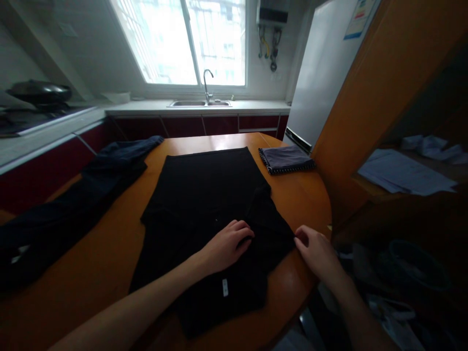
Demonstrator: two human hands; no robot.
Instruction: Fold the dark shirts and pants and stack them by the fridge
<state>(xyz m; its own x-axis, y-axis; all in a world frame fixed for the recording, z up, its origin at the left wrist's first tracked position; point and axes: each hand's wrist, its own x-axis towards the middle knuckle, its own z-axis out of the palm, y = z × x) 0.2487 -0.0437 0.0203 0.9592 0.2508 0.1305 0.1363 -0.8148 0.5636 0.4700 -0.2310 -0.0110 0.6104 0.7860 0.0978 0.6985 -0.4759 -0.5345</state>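
A black shirt [212, 185] lies spread on the wooden table, its hem toward the window and a small white label [225, 287] showing near the neck end. Over the middle of the garment, my left hand [231, 243] has curled fingers, thumb and fingertips closing on the dark cloth. My right hand [316, 248] pinches the end of the right sleeve between thumb and fingers, close to the table's right edge. The sleeve stretches between the two hands, and some folds are hard to make out in the dark fabric.
A folded grey cloth with dotted trim [287, 159] lies at the table's [303, 195] far right. Dark trousers [106, 170] stretch along the left side. Beyond are a counter with a sink [199, 103] and a white fridge [321, 63]. Papers [402, 170] lie on a shelf at right.
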